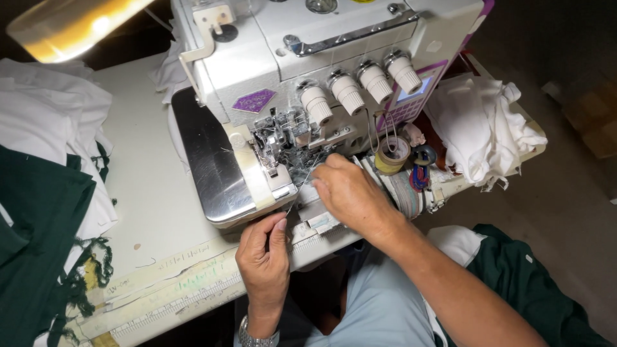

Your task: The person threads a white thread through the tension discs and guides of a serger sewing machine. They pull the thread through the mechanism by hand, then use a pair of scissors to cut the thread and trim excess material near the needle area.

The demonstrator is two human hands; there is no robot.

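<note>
Both hands are working at the front of the overlock machine (pixel 308 83). The left hand (pixel 265 257) is sitting at the table edge just below the steel plate (pixel 209 167), fingers curled in and thumb pressed to forefinger — it is pinching something thin, seemingly the near end of a thread (pixel 292 202) that is running up and away toward the presser foot (pixel 275 151). The right hand (pixel 347 193) is reaching in from the right, knuckles up, fingertips tucked in just beside the foot and the open looper area; it is the nearer hand to the needles, and its fingers are half closed, though what they are holding, if anything, is hidden under the hand itself. The thread's long axis is lying on a slant, from the left hand up and rightward toward the right fingertips, so the two hands are facing each other along that line. Much is hard to make out: the thread is faint against the pale table (pixel 148 193), the needle zone is a tangle of glinting metal, and the lamp (pixel 71 26) is glaring at top left. White cloth (pixel 482 128) is heaped at the right — dark green fabric (pixel 38 218) at the left is cut off by the frame.
</note>
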